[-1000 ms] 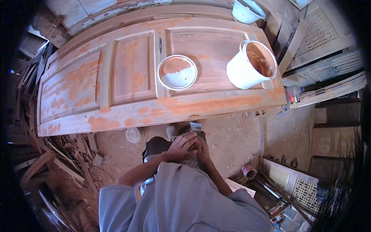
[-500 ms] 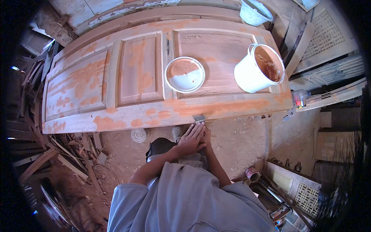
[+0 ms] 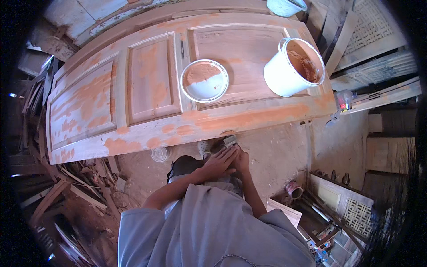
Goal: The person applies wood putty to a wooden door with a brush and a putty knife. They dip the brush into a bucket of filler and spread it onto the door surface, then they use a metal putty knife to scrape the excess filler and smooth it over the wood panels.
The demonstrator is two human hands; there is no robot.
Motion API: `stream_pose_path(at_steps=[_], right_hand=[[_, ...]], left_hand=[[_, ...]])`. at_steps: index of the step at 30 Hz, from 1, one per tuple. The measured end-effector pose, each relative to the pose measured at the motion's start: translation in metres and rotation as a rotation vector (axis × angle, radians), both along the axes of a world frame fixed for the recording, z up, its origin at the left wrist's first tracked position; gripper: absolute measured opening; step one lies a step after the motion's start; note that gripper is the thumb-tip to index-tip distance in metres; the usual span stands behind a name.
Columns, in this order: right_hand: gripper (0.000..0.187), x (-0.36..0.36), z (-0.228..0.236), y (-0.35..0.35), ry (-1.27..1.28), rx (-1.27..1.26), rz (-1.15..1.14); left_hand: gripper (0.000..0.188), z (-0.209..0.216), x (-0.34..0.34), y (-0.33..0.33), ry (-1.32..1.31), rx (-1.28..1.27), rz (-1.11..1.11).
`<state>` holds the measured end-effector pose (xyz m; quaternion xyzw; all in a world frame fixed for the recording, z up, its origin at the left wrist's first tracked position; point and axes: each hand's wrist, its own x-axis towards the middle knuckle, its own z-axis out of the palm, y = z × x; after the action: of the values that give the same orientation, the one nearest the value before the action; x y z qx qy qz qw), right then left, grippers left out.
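Observation:
A small flat-bladed putty knife (image 3: 229, 141) sticks out from the fingers of my right hand (image 3: 241, 162), which is closed around it. Across that hand lies my left hand (image 3: 220, 162), its fingers stretched out and pointing toward the blade. The handle is hidden under the two hands. Just beyond the blade is the near edge of a panelled wooden door (image 3: 155, 127), smeared with orange-brown filler. On the door rests a round white lid (image 3: 213, 92) with filler on its far half. To its right stands a white bucket (image 3: 281, 73) of filler.
Scrap wood (image 3: 84, 187) is heaped on the left floor. A clear round tub (image 3: 159, 154) stands below the door's edge. At right are a plastic bottle (image 3: 344, 100), a reddish can (image 3: 294, 190) and a lattice panel (image 3: 357, 216). A pale bucket (image 3: 287, 6) is at the back.
The putty knife has come back off the door's near edge, leaving a dark patch there. Both hands have drawn slightly nearer to me, still together. The whole view has tilted a little.

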<state>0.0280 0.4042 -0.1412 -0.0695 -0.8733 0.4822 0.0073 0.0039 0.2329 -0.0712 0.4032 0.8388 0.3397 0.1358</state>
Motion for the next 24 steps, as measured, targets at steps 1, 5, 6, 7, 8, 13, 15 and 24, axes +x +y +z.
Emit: stream_pose_path(at_steps=[1,5,6,7,8,13,15,24], right_hand=[[0.042,-0.002,0.028,0.006,-0.117,0.008,-0.010],[0.042,-0.022,0.107,0.047,-0.199,0.252,0.022],[0.041,-0.032,0.130,0.057,-0.268,0.342,0.070],[0.041,-0.042,0.144,0.065,-0.271,0.346,0.067],[0.041,-0.052,0.153,0.070,-0.301,0.511,0.150],[0.043,-0.099,0.188,0.050,-0.222,0.678,0.388],[0.042,-0.115,0.189,0.045,-0.221,0.706,0.463],[0.040,-0.125,0.174,0.022,-0.158,0.604,0.636]], left_hand=[[0.077,0.009,0.000,-0.004,-0.003,0.008,-0.004],[0.063,0.053,-0.003,-0.019,-0.057,0.052,0.094],[0.058,0.059,-0.005,-0.021,-0.169,0.090,0.204],[0.058,0.063,-0.007,-0.022,-0.172,0.094,0.202],[0.054,0.066,-0.008,-0.024,-0.200,0.108,0.297],[0.048,0.060,-0.010,-0.029,-0.130,0.097,0.430],[0.044,0.061,-0.013,-0.024,-0.166,0.122,0.370],[0.042,0.081,-0.020,-0.028,-0.366,0.203,0.382]])
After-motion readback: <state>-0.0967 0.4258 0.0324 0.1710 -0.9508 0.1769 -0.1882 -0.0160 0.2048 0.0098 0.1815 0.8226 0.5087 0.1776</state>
